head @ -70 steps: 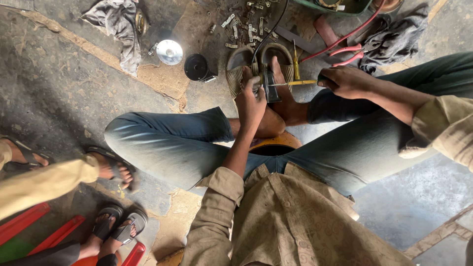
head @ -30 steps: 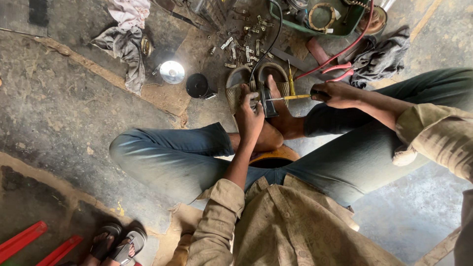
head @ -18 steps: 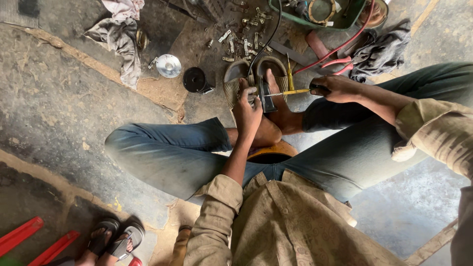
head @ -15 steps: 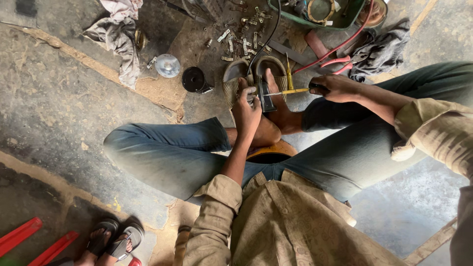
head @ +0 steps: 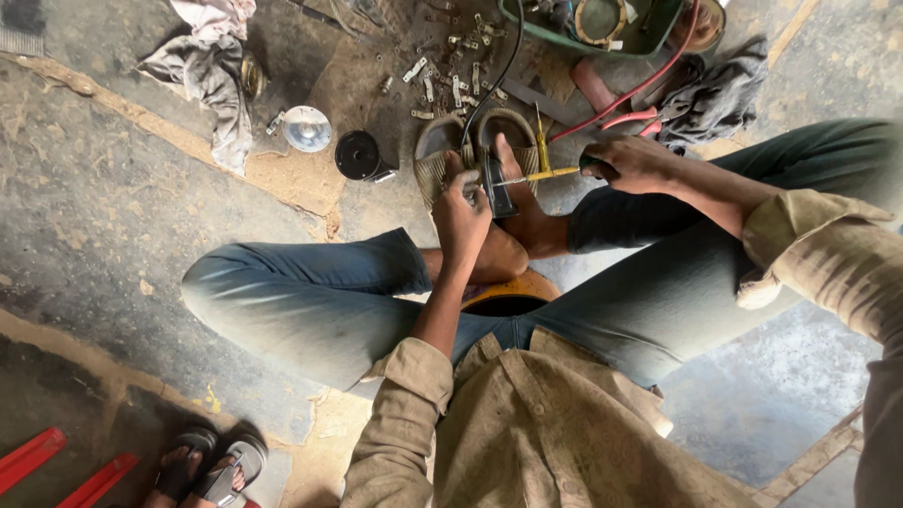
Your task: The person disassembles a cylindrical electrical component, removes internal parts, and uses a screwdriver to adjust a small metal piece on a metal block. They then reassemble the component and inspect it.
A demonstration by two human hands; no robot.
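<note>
The right hand (head: 628, 162) is clenched round the dark handle of a screwdriver (head: 541, 174). Its yellow shaft lies nearly level, long axis running left to right, tip pointing left and a shade nearer, into a small dark part (head: 496, 184). The left hand (head: 461, 205) grasps that part from the near side, fingers curled about it, holding it upright over the person's bare feet. The part's long axis runs near to far, and a black cable (head: 499, 71) leaves its far end and curves away toward a green tray (head: 663, 28) at the far right.

The feet rest on a pair of worn sandals (head: 475, 141), just beyond the part. The legs in blue jeans are bent out to either side, knees wide apart.

Beyond the sandals, loose screws (head: 450, 80) are scattered on the ground. Left of them stand a black round cap (head: 357, 155) and a shiny metal disc (head: 307, 128), near each other. A grey rag (head: 212, 75) lies further left, and a darker cloth (head: 720, 89) lies far right beside red-handled pliers (head: 640, 118). At the near left, another person's sandalled feet (head: 207, 466) show beside red bars (head: 66, 466).
</note>
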